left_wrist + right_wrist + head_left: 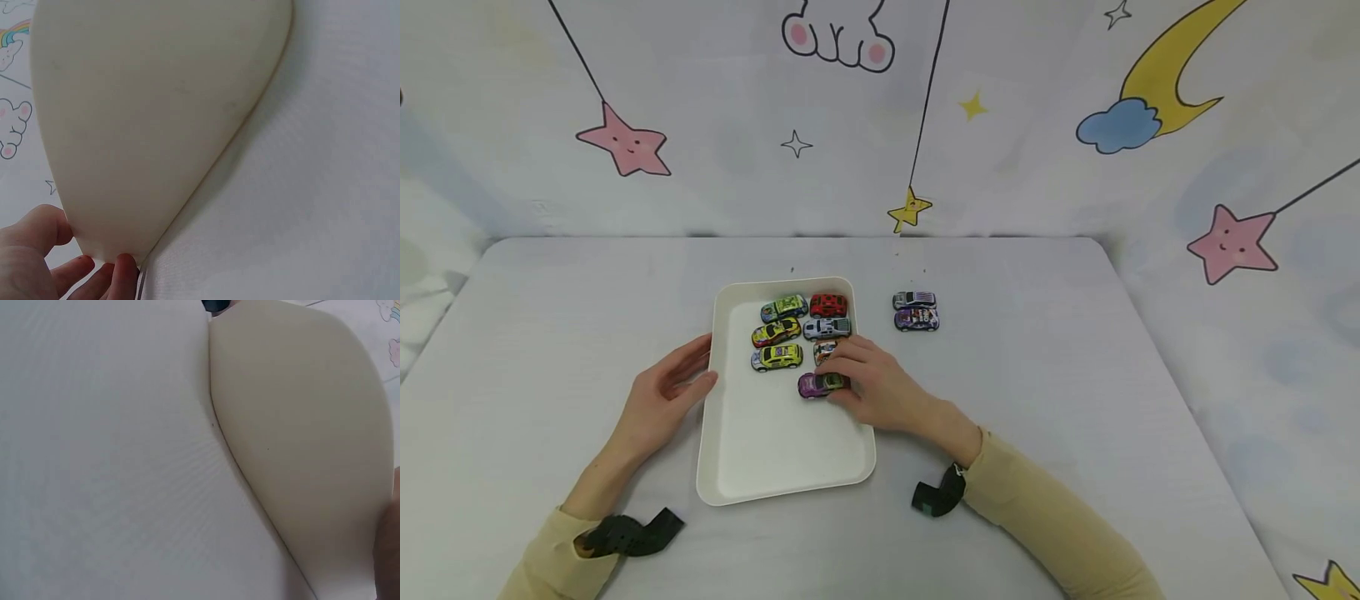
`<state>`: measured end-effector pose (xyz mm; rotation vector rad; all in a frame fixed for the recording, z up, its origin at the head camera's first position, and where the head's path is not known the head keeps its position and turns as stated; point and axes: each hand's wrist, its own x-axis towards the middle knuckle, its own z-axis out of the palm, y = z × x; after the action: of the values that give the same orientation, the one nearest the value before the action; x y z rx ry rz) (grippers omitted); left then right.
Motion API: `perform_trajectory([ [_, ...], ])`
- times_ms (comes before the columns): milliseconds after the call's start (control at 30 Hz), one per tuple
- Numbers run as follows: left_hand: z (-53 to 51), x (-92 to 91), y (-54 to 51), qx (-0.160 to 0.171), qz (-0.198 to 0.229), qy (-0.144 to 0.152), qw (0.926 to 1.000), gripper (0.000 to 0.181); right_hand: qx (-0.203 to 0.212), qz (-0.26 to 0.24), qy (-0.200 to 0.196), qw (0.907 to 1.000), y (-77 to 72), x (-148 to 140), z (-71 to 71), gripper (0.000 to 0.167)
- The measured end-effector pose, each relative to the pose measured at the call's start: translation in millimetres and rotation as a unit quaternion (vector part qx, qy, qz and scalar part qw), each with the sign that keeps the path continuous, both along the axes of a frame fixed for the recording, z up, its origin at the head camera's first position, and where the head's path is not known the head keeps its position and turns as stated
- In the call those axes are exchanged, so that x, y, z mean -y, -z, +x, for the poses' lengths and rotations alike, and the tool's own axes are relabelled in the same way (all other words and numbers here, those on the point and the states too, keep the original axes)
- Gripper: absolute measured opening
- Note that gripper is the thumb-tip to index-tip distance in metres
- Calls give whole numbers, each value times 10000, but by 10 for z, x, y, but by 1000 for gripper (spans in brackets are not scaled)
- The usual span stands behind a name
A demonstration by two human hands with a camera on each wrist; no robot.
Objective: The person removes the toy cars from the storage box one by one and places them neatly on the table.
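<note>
In the head view my right hand (883, 387) reaches over the tray's right rim and pinches a purple-and-green toy car (817, 384) between thumb and fingers. An orange-and-white toy car (823, 352) is partly hidden by those fingers. My left hand (658, 404) touches the outside of the white tray (782, 467) at its left wall. The left wrist view shows the fingertips of the left hand (75, 269) against that wall, not wrapped round it. Further up the tray sit several toy cars, among them a red one (828, 305), a silver one (827, 328) and a yellow one (777, 357).
Right of the tray, a white-and-grey toy car (913, 299) and a purple one (916, 319) lie side by side on the white table (1037, 375). A wall with cartoon drawings stands behind the table. Dark bands (632, 534) hang at both wrists.
</note>
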<state>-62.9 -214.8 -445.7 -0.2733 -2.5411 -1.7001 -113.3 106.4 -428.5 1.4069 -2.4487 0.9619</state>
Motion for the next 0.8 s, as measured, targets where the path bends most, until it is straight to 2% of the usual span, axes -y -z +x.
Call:
perform_trajectory([
  [267, -6, 3, 12, -39, 58, 23, 10000, 51, -28, -1152, -64, 9933, 140, -14, -23, 32],
  [400, 3, 30, 9, -22, 49, 28, 10000, 51, -324, -1657, 36, 9856, 187, -6, -28, 37],
  [533, 14, 58, 1, -24, 2, -14, 10000, 51, -684, -1942, 115, 9785, 187, 8, -33, 39],
  [800, -11, 26, 21, 61, 199, 86, 9997, 52, -957, -2357, 932, 9626, 190, -56, -8, 42],
])
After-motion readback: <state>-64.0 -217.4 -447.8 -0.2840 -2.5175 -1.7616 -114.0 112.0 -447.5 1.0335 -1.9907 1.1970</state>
